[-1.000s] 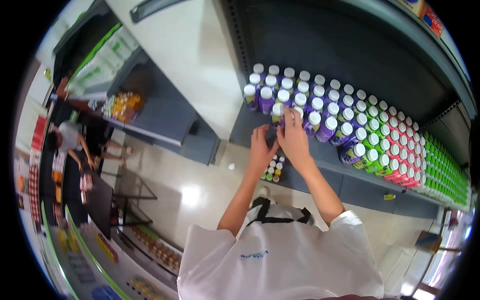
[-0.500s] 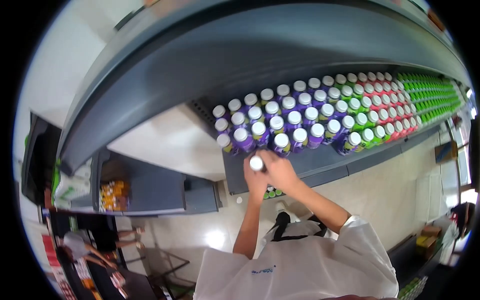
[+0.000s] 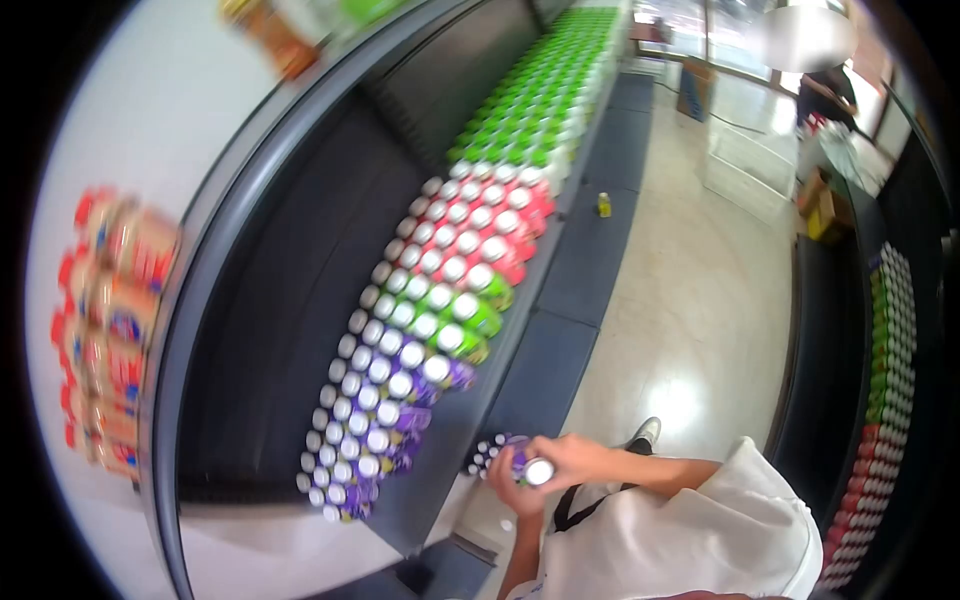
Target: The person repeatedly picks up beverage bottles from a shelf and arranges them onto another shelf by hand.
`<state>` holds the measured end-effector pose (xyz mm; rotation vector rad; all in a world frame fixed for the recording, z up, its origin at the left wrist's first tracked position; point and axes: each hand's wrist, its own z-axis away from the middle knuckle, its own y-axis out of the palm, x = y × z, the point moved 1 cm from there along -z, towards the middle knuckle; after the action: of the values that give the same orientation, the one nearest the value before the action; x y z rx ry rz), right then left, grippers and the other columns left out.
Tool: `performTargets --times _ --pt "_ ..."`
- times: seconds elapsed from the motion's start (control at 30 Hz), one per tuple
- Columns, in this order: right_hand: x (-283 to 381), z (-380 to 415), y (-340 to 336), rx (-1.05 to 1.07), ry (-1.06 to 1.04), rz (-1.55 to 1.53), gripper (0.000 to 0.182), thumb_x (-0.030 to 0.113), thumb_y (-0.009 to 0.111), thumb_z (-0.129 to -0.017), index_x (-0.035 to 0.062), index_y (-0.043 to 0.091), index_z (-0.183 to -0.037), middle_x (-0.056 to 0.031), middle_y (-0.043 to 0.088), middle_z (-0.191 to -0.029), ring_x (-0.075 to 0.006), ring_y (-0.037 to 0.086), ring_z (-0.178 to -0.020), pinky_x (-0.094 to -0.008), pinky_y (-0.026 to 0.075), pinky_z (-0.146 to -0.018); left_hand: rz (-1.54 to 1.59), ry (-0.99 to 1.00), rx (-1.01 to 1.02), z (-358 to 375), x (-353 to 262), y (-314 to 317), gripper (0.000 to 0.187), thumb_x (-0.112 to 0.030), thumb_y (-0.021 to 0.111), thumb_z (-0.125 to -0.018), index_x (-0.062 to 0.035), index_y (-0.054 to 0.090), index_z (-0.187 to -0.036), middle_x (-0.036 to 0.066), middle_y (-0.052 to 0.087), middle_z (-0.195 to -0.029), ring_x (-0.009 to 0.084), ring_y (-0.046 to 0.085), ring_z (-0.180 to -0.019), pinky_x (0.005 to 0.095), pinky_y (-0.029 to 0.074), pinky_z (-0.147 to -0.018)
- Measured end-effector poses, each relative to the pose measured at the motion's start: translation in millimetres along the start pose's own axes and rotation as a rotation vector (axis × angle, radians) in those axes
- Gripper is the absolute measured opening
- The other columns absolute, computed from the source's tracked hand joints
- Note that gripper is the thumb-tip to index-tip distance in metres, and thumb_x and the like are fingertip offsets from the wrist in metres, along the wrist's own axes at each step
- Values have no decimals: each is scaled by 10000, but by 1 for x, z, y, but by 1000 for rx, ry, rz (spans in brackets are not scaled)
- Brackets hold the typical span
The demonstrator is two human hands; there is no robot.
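Note:
Between my hands is a purple bottle with a white cap [image 3: 539, 471], held in front of my body just off the shelf edge. My left hand [image 3: 513, 492] wraps round it from the near left. From the other side my right hand [image 3: 572, 460] closes on it, fingers near the cap. Rows of purple bottles [image 3: 378, 440] with white caps stand on the shelf to the left of my hands. Below, by my left fingers, several more white-capped bottles [image 3: 482, 456] show on a lower level, partly hidden.
Along the same shelf follow green bottles [image 3: 440, 310], pink bottles [image 3: 480, 225] and green-topped bottles [image 3: 540, 90]. A small yellow bottle [image 3: 604, 206] stands on the lower ledge [image 3: 590, 250]. Another stocked shelf [image 3: 890, 330] runs at right. A person [image 3: 828, 95] is far off by a white crate [image 3: 750, 165].
My view has swung round to look along the shelf. The bottle stays in both hands, now held beyond the shelf's front edge and away from the rows.

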<state>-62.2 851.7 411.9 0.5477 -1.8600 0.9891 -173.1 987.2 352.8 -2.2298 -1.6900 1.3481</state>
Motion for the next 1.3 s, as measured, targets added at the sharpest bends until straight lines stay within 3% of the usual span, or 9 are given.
performTargets --times 0.07,0.17,0.23,0.33,0.57,0.67,0.87,1.1,1.3 --pt "-28 45 -47 -222 118 -46 548 399 840 -712 93 531 -1045 -132 662 -787 -316 683 -664 -397 545 -585 98 -36 201 -15 -51 51 555 -68 764 -670 -40 644 -1211 112 624 -1214 317 547 -1148 454 411 -994" --pt "-49 114 -117 -492 189 77 485 322 815 -679 90 529 -994 -115 647 -717 -322 653 -586 -394 526 -539 175 144 447 -27 -117 120 668 -68 838 -572 -89 651 -1213 90 623 -1209 321 548 -1129 436 424 -987" --pt "-48 155 -160 -582 242 187 499 339 829 -672 89 536 -989 -109 644 -713 -298 657 -590 -379 526 -541 268 216 545 -27 -160 163 593 -36 806 -609 -79 651 -1179 95 631 -1166 316 559 -1110 426 440 -967" --pt "-41 210 -199 -719 348 378 493 350 838 -669 87 555 -975 -97 635 -696 -266 653 -580 -360 521 -537 417 345 684 -17 -204 219 670 -33 833 -563 -91 641 -1202 103 621 -1173 326 553 -1110 431 450 -966" --pt "-29 310 -209 -1273 656 377 403 308 798 -739 57 615 -996 -139 680 -766 -291 679 -630 -372 542 -572 645 618 1144 15 -290 307 692 -10 838 -569 -102 631 -1223 100 603 -1193 338 540 -1115 423 472 -959" --pt "-43 332 -197 -1469 783 337 397 264 835 -730 44 616 -978 -148 668 -738 -256 683 -636 -347 535 -583 731 736 1366 38 -308 347 666 -23 833 -582 -91 634 -1214 104 609 -1197 337 556 -1112 429 483 -955" --pt "-89 358 -256 -1500 928 267 404 271 836 -722 54 605 -972 -149 678 -735 -275 699 -659 -367 540 -591 783 720 1651 47 -342 437 631 -25 810 -614 -92 629 -1215 114 609 -1204 329 559 -1134 421 483 -967" --pt "-137 381 -408 -1421 1027 262 406 290 820 -733 69 597 -990 -141 680 -731 -301 695 -657 -381 544 -613 840 582 1558 39 -407 567 675 -92 858 -600 -95 614 -1229 119 607 -1196 338 564 -1122 428 479 -942" --pt "-171 424 -502 -1563 1083 314 405 268 810 -737 60 603 -1016 -131 654 -680 -239 689 -617 -346 521 -575 845 716 1665 22 -510 653 719 -128 820 -683 -97 526 -1339 129 549 -1300 349 521 -1202 434 455 -1011"
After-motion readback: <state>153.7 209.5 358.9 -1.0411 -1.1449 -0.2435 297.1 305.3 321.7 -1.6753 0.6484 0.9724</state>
